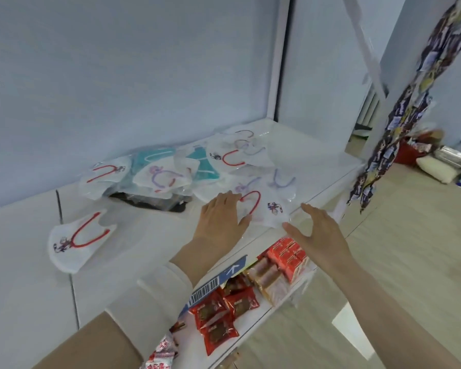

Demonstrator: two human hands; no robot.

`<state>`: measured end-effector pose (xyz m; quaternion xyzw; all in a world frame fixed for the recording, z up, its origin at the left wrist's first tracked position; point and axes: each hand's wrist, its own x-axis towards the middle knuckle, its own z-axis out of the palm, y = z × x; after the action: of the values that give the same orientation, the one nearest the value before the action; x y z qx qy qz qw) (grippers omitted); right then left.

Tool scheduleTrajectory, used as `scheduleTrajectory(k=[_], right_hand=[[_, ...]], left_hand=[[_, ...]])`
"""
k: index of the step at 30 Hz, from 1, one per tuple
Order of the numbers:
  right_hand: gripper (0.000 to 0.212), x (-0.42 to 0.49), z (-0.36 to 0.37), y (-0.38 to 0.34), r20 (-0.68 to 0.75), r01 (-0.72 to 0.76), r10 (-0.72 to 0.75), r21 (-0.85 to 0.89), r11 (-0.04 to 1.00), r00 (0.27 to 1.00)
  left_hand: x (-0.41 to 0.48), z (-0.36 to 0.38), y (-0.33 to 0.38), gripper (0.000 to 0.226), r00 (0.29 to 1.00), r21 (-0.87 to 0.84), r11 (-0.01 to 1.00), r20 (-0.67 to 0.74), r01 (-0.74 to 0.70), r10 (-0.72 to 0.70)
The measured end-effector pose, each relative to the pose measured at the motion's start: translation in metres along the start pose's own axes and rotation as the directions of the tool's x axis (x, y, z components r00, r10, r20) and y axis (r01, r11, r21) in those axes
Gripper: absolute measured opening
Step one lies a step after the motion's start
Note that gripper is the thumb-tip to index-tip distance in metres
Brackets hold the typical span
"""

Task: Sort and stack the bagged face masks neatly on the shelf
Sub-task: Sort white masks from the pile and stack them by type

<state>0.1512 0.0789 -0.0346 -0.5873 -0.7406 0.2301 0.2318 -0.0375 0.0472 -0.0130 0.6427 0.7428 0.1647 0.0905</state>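
The fingers of the left hand (221,217) are straight and close together. They lie flat on a bagged mask (270,211), a white one with a red ear loop and a small cartoon print. The fingers of the right hand (320,233) are straight and spread apart, and they hold nothing. The thumb points toward the near corner of the bag, but I cannot tell if it touches the plastic.

This mask lies at the front edge of the shelf (133,235), and here I see the first risk. The bag looks smooth and slippery. With only a flat palm on it, a push toward the edge could make it slide off, down to the snack packets (218,318) on the lower level or to the floor.

Behind the hands, more masks lie in a loose pile (157,177): red loops, purple loops and teal ones, all overlapping. Part of the pile rests on a dark flat object (149,202). Pulling one bag out could drag its neighbours and spread the heap wider. The clear bags overlap, so two could be lifted as one and the kinds get mixed.

A single mask (77,241) lies well apart at the left.
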Motion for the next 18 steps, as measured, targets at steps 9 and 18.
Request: scheduleTrajectory(k=[9, 18], right_hand=[[0.076, 0.130, 0.007, 0.015, 0.056, 0.111, -0.105, -0.123, 0.986, 0.993], [0.051, 0.204, -0.007, 0.037, 0.001, 0.072, -0.074, 0.185, 0.980, 0.997]], left_hand=[[0.072, 0.024, -0.001, 0.071, 0.945, -0.018, 0.951, -0.105, 0.309, -0.309], [0.080, 0.024, 0.000, 0.060, 0.910, -0.063, 0.927, -0.175, 0.371, -0.376]])
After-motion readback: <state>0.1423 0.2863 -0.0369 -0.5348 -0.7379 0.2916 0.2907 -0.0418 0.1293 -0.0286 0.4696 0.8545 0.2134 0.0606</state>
